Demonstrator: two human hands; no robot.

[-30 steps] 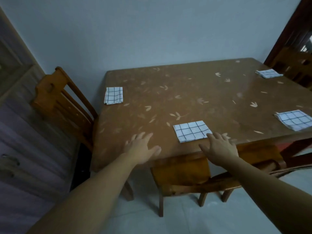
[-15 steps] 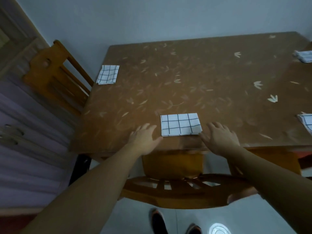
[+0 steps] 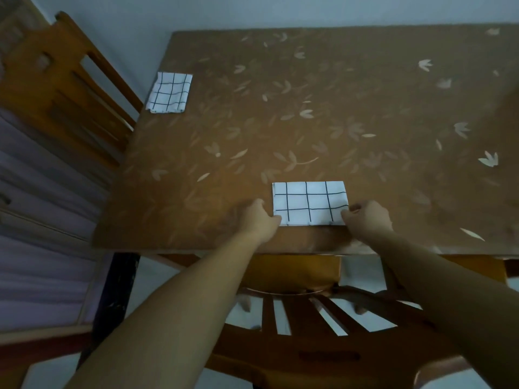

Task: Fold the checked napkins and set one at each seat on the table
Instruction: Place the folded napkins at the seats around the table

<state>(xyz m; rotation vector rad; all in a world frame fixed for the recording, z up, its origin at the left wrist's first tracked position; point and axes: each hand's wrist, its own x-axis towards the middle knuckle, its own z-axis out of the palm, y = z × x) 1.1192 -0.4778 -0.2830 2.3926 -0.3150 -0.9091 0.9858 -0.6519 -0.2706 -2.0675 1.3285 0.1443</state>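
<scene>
Head view: the folded napkin [image 3: 309,203] could be skewed, or its fold sprung, if the corners are pulled unevenly. Its near corners are pinched by the curled fingers of the left hand [image 3: 259,220] and right hand [image 3: 368,220]; the cloth lies on the table [image 3: 337,108] between and just beyond them. A second napkin [image 3: 170,92] is set well beyond the left hand.

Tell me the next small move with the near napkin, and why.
Probably let go and lift both hands: the near napkin lies folded flat, square to the table edge before the chair, with left hand and right hand pinching its near corners.
</scene>
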